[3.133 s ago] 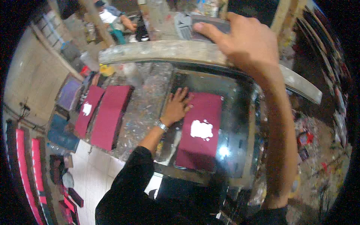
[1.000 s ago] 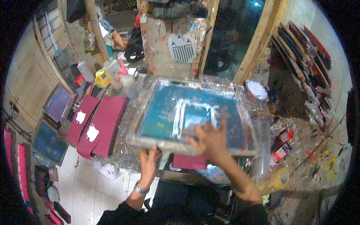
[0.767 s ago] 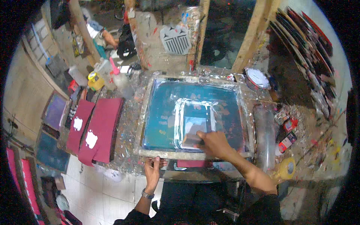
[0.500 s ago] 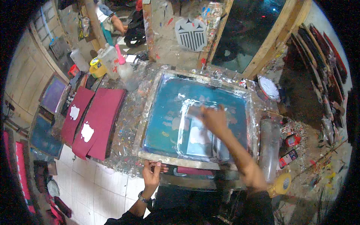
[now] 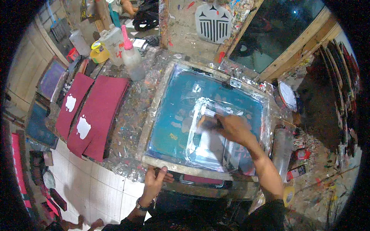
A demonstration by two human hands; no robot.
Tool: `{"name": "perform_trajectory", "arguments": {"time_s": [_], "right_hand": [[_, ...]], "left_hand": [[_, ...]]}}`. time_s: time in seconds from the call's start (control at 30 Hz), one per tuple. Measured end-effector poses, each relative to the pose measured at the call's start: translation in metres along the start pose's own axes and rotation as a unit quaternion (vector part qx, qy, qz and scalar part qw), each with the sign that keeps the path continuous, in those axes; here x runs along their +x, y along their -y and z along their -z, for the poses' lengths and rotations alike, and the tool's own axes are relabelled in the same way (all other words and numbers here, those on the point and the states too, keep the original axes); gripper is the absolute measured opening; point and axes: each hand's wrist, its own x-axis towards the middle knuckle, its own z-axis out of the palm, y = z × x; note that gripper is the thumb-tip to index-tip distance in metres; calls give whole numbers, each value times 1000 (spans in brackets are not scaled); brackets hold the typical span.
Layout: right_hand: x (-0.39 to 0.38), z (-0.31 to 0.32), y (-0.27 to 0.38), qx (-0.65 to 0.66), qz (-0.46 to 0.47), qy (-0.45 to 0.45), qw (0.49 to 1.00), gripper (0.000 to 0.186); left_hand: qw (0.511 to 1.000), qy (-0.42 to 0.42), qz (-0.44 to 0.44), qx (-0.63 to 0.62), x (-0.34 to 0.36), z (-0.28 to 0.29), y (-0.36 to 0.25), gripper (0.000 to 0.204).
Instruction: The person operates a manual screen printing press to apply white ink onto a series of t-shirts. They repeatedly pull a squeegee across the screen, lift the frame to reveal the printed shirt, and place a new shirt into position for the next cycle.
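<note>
My right hand point(image 5: 239, 133) is closed on a squeegee point(image 5: 206, 123), partly blurred, over the white-smeared middle of a blue mesh screen point(image 5: 171, 117) in a wooden frame. My left hand point(image 5: 153, 184) grips the frame's near edge, left of centre, thumb up. A maroon piece point(image 5: 200, 179) shows beneath that edge; the rest of it is hidden. To the left lie maroon pieces with white blots, one narrower point(image 5: 70, 117) and one wider point(image 5: 105, 107).
Bottles point(image 5: 135, 67) and a yellow tub point(image 5: 99, 54) stand at back left. A round container point(image 5: 286, 94), clear roll point(image 5: 280, 150) and phone point(image 5: 296, 172) lie right. Boards point(image 5: 337, 96) lean rightward. A person's leg point(image 5: 129, 7) shows beyond the doorway.
The raised screen has come down over the maroon piece. My right hand moved from the frame to the squeegee, stroking across the mesh. My left hand moved to the near edge.
</note>
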Motion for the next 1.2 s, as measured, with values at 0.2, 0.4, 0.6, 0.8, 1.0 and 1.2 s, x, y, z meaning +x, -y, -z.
{"name": "perform_trajectory", "arguments": {"time_s": [0.2, 0.4, 0.6, 0.8, 1.0, 1.2], "right_hand": [[56, -10, -42, -90, -6, -167, 982, 26], [-61, -60, 38, -57, 124, -191, 972, 31], [-28, -6, 19, -19, 64, 40, 997, 29], [31, -9, -62, -61, -36, -169, 983, 32], [-72, -54, 47, -26, -16, -136, 990, 22], [-139, -78, 100, -9, -20, -130, 991, 25]], "left_hand": [[1000, 9, -6, -13, 0, -6, -8, 32], [999, 4, 26, -27, 4, -3, 2, 28], [1000, -2, 4, -25, 4, -2, -2, 33], [1000, 5, 12, -18, 8, -9, -5, 36], [999, -40, 1, -9, -5, -3, 9, 30], [999, -21, -37, -27, 2, -9, 12, 29]]}}
